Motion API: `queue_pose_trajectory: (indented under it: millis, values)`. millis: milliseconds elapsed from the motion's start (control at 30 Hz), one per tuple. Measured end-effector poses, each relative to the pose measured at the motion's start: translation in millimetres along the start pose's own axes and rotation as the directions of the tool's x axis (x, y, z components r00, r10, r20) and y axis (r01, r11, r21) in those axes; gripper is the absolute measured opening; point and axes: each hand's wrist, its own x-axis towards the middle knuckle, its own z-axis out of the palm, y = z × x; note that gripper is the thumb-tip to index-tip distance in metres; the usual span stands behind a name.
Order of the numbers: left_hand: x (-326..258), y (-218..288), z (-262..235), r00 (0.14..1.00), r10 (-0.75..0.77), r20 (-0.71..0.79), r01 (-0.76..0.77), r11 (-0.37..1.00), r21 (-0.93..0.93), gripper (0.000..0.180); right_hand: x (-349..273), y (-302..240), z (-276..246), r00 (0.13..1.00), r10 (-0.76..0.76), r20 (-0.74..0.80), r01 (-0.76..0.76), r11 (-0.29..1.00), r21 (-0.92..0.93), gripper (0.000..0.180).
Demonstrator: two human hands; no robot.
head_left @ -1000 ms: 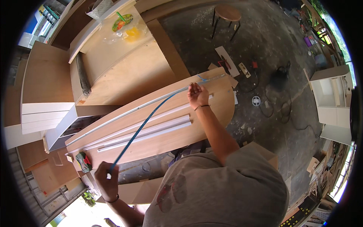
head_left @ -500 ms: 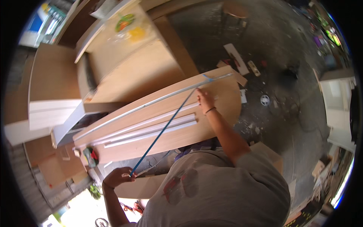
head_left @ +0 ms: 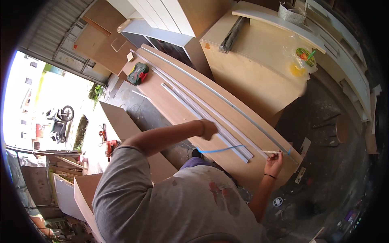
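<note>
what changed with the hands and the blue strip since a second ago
The left hand has come in from the far end of the board to rest by the white strips. The blue strip, stretched long before, now shows only as a short curve. The right hand still pinches its end at the board's edge. The white strips lie as before.
</note>
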Motion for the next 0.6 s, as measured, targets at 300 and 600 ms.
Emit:
queue_pose_trajectory:
  millis: [300, 600]
  values:
    - [187, 150, -72, 0.659, 0.212, -0.722, -0.595, 0.734, -0.327, 0.032, 3, 10, 8, 1.0, 0.008, 0.025, -0.007, 1.0, -0.02, 0.011]
    - [248, 194, -56, 0.649, 0.525, -0.55, -0.64, 0.768, -0.022, 0.034, -21, 10, 17, 0.991, -0.027, -0.129, 0.007, 0.988, -0.153, 0.018]
